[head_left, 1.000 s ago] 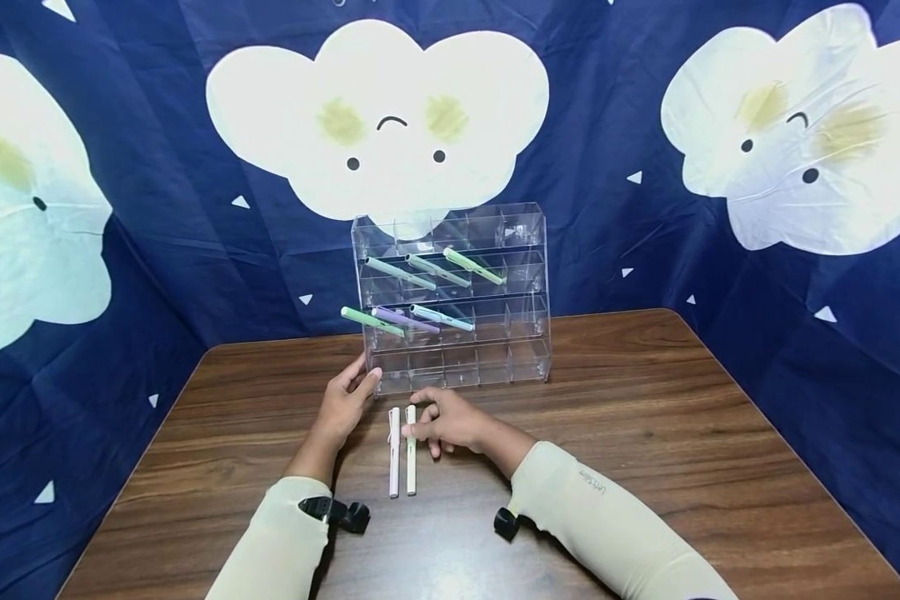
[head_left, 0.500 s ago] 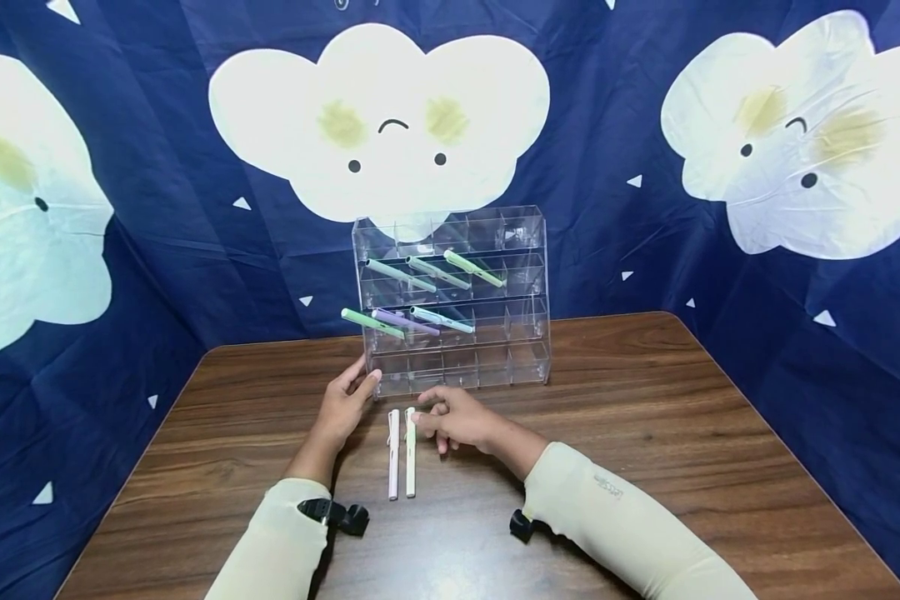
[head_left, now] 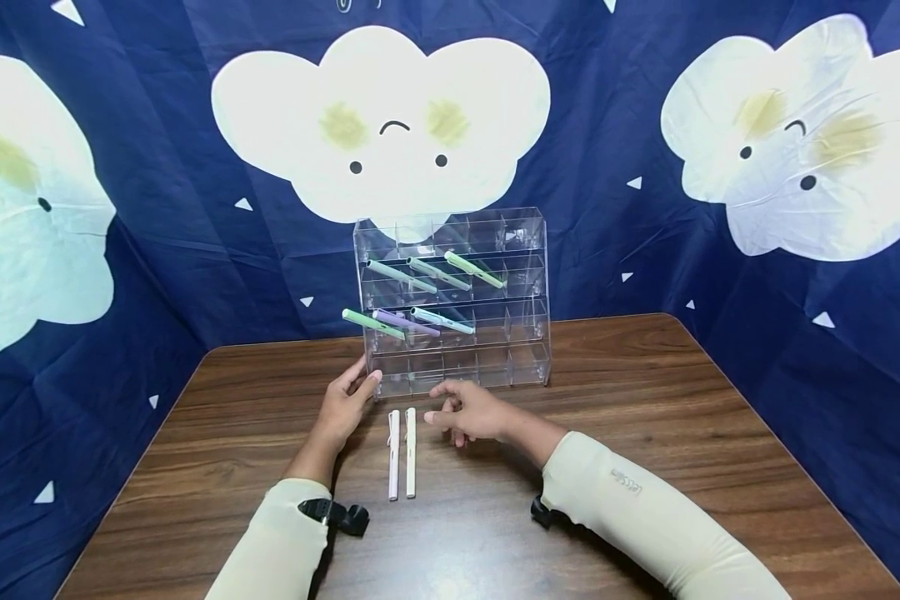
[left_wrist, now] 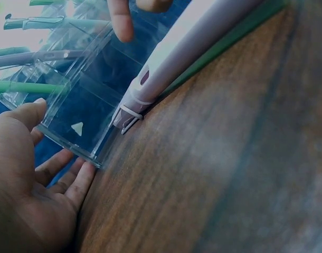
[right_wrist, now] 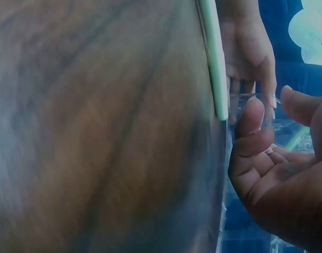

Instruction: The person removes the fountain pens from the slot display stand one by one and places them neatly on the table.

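Note:
On the table stands a clear acrylic pen rack with stepped tiers divided into compartments. My left hand holds the rack's lower left corner; in the left wrist view its thumb lies on the front edge, its fingers along the side panel. In front of the rack lie two pens side by side, a pale lilac one and a pale green one, clips toward the rack. Just right of the green pen, my right hand hovers with loosely bent fingers and nothing between them.
In the rack's lower filled tier lean a green pen, a purple pen and a light blue pen. Above sit two grey-green pens and a lime pen. A dark blue cloud-print cloth hangs behind the wooden table.
My right hand has let go of the pale green pen and drawn away to the right. The left hand stays at the rack's corner, and both loose pens lie where they were.

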A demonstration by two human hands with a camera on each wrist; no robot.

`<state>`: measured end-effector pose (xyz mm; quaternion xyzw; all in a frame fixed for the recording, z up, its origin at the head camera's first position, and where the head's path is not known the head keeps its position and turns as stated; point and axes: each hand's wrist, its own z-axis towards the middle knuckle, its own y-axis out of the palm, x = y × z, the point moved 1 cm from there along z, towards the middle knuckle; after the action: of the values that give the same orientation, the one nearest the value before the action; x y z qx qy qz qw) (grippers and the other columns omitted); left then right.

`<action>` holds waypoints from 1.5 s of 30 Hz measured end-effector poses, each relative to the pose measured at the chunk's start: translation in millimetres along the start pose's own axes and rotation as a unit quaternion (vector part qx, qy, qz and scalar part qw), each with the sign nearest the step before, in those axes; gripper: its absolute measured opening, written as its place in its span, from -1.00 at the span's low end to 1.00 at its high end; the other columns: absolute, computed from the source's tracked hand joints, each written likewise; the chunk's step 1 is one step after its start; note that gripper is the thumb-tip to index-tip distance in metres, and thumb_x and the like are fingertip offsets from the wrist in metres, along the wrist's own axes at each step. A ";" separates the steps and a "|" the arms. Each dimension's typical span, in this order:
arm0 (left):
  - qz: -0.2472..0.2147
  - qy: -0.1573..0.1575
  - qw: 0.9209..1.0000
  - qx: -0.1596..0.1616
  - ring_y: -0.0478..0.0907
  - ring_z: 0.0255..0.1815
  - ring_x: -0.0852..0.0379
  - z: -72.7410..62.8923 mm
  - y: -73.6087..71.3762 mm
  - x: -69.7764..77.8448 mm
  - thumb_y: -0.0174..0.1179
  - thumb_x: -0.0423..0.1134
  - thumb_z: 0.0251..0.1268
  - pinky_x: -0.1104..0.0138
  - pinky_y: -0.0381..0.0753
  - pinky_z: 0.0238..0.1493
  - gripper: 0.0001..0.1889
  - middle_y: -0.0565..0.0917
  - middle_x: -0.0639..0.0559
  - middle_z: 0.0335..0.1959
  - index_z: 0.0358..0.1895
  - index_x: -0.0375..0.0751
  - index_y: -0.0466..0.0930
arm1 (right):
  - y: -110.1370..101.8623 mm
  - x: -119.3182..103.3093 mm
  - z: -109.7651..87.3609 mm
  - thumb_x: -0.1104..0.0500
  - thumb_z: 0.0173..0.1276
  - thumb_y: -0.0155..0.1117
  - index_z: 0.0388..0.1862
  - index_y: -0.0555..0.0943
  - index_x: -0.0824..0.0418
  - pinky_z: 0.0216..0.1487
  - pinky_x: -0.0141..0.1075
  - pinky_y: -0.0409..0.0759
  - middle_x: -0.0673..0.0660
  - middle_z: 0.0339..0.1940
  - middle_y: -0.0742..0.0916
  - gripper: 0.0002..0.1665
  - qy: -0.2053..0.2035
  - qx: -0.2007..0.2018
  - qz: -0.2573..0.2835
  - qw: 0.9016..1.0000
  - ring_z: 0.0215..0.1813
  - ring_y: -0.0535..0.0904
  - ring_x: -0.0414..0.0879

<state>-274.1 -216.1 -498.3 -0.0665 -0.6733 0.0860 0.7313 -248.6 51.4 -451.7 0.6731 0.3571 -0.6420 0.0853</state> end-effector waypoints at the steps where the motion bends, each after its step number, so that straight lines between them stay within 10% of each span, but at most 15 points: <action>1: -0.001 0.000 1.000 -0.002 0.53 0.46 -0.05 0.2 -0.1 -0.1 0.19 -0.10 0.73 0.60 0.62 0.13 -0.35 0.44 -0.30 0.65 0.74 -0.04 0.26 | -2.5 -1.1 -0.7 0.12 0.62 0.39 0.55 0.42 0.41 -0.57 -0.37 0.49 0.35 -0.23 0.77 -0.31 -0.002 -0.002 -0.005 1.000 -0.57 0.57 -0.13; 11: -0.005 -0.003 1.000 -0.004 0.49 0.54 -0.14 0.3 1.2 0.8 0.20 -0.10 0.73 0.54 0.63 0.19 -0.36 0.44 -0.27 0.65 0.73 0.01 0.27 | -32.4 -15.4 -5.4 0.15 0.59 0.42 0.46 0.50 0.41 -0.57 -0.39 0.48 0.28 -0.24 0.75 -0.39 -0.038 0.002 -0.054 0.998 -0.56 0.61 -0.14; 17: -0.004 -0.002 1.000 -0.007 0.47 0.56 -0.15 1.4 2.2 -0.7 0.20 -0.10 0.73 0.52 0.64 0.21 -0.36 0.44 -0.28 0.66 0.74 0.01 0.27 | -48.1 -27.2 -6.1 0.17 0.55 0.45 0.38 0.58 0.35 -0.58 -0.38 0.49 0.04 -0.29 0.71 -0.47 -0.060 0.045 -0.063 0.995 -0.55 0.59 -0.14; 33: -0.001 -0.006 1.000 -0.007 0.51 0.51 -0.12 2.3 5.3 -1.8 0.21 -0.09 0.72 0.54 0.65 0.15 -0.36 0.45 -0.26 0.65 0.73 0.03 0.28 | -70.6 -46.9 11.1 0.27 0.49 0.50 0.26 0.67 0.29 -0.45 -0.30 0.67 0.17 0.01 0.68 -0.59 -0.122 0.218 -0.090 0.964 -0.58 0.56 -0.19; 45: 0.006 -0.004 1.000 0.004 0.52 0.51 -0.10 2.9 2.5 -3.2 0.21 -0.08 0.72 0.58 0.65 0.12 -0.36 0.46 -0.27 0.64 0.73 0.02 0.29 | -68.6 -44.3 39.0 0.24 0.50 0.51 0.32 0.63 0.33 -0.51 -0.31 0.61 0.23 0.18 0.65 -0.52 -0.138 0.267 -0.090 0.949 -0.64 0.53 -0.21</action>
<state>-277.4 -214.4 -501.7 -0.0672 -0.6756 0.0928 0.7283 -316.9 62.7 -393.4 0.5409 0.2158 -0.8058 -0.1072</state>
